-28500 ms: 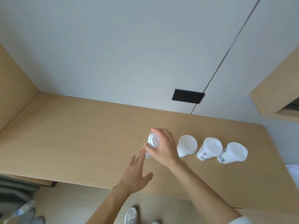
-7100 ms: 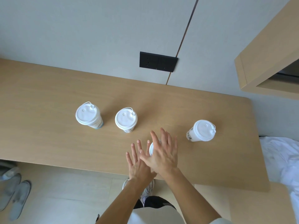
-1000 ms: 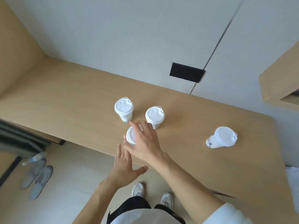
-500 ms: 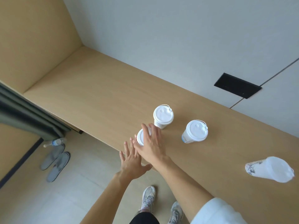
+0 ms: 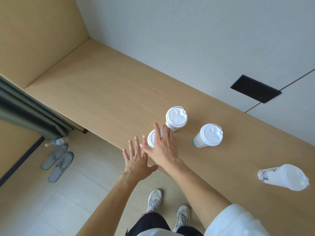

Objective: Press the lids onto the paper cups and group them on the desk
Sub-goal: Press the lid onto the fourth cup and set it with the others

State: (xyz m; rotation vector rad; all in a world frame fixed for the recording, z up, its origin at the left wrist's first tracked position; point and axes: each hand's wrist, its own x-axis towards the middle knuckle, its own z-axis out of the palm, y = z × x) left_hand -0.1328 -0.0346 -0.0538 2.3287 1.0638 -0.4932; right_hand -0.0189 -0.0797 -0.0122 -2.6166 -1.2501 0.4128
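Four white lidded paper cups stand on the wooden desk [image 5: 105, 92]. My right hand [image 5: 162, 147] lies flat with straight fingers on the lid of the nearest cup [image 5: 151, 138], close to the desk's front edge. My left hand [image 5: 136, 160] hovers open just left of that cup, fingers spread. A second cup [image 5: 176, 118] stands right behind it, and a third cup [image 5: 208, 136] to the right. The fourth cup [image 5: 286, 178] stands apart at the far right, blurred.
A black wall socket plate [image 5: 254, 88] sits above the desk's back edge. A wooden side panel closes the desk at the left. On the floor lie grey slippers [image 5: 57, 160] and a plastic bottle [image 5: 57, 142] beside a dark curtain [image 5: 29, 113].
The view has swung left, so the cups sit further right in frame. My right hand stays on the near cup's lid; my left hand has risen beside it.
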